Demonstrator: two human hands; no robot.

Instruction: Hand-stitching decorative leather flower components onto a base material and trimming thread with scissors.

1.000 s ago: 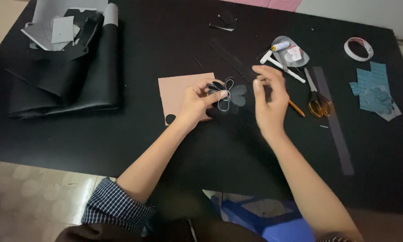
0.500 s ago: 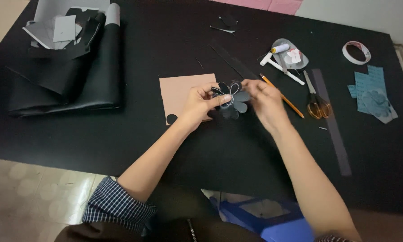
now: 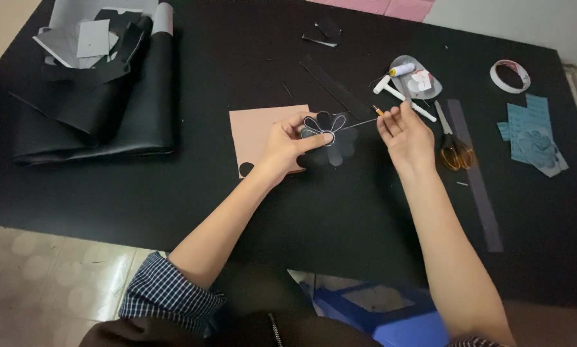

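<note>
Pinching the flower (image 3: pixel 330 138) in my left hand (image 3: pixel 287 146), I judged my right hand (image 3: pixel 407 136), fingers clenched on the thread (image 3: pixel 360 122), should draw it taut, straight and gently.

I am stretching both bare forearms up from the bottom of the frame toward its middle. My left hand (image 3: pixel 287 146) is pinching with thumb and forefinger; my right hand (image 3: pixel 405 136) is raised beside it, fingers (image 3: pixel 388 121) curled closed.
</note>
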